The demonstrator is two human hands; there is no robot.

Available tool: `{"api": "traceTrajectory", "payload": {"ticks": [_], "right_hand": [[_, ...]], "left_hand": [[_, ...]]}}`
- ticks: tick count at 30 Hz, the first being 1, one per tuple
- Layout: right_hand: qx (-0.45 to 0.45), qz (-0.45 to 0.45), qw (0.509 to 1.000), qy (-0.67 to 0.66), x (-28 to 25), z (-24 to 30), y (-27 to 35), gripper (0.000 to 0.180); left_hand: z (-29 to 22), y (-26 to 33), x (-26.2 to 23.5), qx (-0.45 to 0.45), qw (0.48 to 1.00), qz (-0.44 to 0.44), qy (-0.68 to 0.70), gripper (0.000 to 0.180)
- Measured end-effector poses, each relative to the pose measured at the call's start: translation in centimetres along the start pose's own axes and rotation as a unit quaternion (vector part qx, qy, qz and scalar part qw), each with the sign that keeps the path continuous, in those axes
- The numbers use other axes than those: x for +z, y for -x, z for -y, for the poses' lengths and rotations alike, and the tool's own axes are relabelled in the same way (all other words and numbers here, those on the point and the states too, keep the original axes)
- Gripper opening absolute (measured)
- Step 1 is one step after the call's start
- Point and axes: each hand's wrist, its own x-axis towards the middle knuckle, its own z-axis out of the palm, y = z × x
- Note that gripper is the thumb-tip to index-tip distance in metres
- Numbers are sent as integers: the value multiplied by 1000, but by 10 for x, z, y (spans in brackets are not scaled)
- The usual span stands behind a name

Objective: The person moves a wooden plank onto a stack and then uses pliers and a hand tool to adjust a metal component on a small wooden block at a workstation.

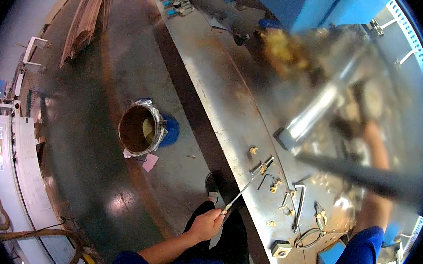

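My left hand (206, 224) is closed around the lower end of a thin metal rod (238, 196) in front of my body. The rod slants up over the bench edge to a short crosspiece at its far end, beside small brass-coloured pieces (274, 186). My right arm reaches over the bench on the right. Its hand (362, 111) is smeared by blur among cluttered metal parts, so its fingers cannot be made out. A dark bar (357, 174) crosses in front of the right forearm, and a shiny metal cylinder (315, 113) lies to its left.
Hex keys (299, 208), pliers (320, 215), a looped cable (309, 238) and a small box (280, 248) lie on the metal bench (215, 87). On the floor stands a blue bucket (172, 131). Long brown strips (85, 23) lie at far left.
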Motion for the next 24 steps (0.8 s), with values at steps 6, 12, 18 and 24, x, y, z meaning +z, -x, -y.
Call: {"api": "traceTrajectory", "payload": {"ticks": [6, 12, 18, 24], "right_hand": [[11, -13, 1000, 2, 2, -1, -6, 49], [3, 36, 998, 47, 11, -23, -25, 40], [-47, 31, 996, 72, 31, -9, -52, 43], [-12, 37, 996, 75, -1, -4, -21, 29]], "left_hand": [[-1, 0, 1, -10, 1000, 13, 3, 30], [9, -1, 6, 3, 1000, 15, -12, 30], [17, 2, 12, 13, 1000, -23, 16, 31], [18, 1, 9, -12, 999, -20, -45, 26]]}}
